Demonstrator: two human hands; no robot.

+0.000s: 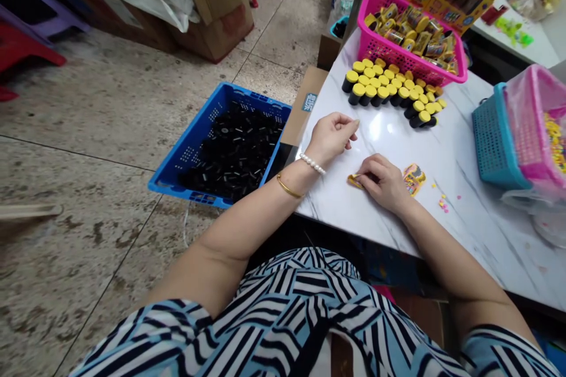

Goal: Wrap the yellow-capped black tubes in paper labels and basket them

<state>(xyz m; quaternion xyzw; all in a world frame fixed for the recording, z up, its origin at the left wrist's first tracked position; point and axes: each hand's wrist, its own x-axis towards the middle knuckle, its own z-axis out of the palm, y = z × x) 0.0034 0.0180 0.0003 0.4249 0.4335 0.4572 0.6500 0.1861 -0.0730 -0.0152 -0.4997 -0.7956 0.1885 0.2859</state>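
My left hand (pixel 332 136), with a pearl bracelet at the wrist, hovers near the table's left edge. Its fingers are curled and pinched together; what lies between them, if anything, is too small to make out. My right hand (pixel 384 181) rests low over the marble-patterned table (pixel 354 218), fingers closed on a small yellow printed label (pixel 354 181). More flat yellow printed labels (pixel 414 178) lie beside that hand, partly behind it. Ahead of both hands, several black bottles with yellow caps (pixel 377 85) stand upright in a close group.
A pink basket (pixel 460 73) of yellow-wrapped bottles stands at the back. On the floor to the left, a blue crate (pixel 186 156) holds black bottles. Stacked blue and pink baskets (pixel 497 138) occupy the right side. Tiny pink and yellow pieces (pixel 443 203) are scattered on the table.
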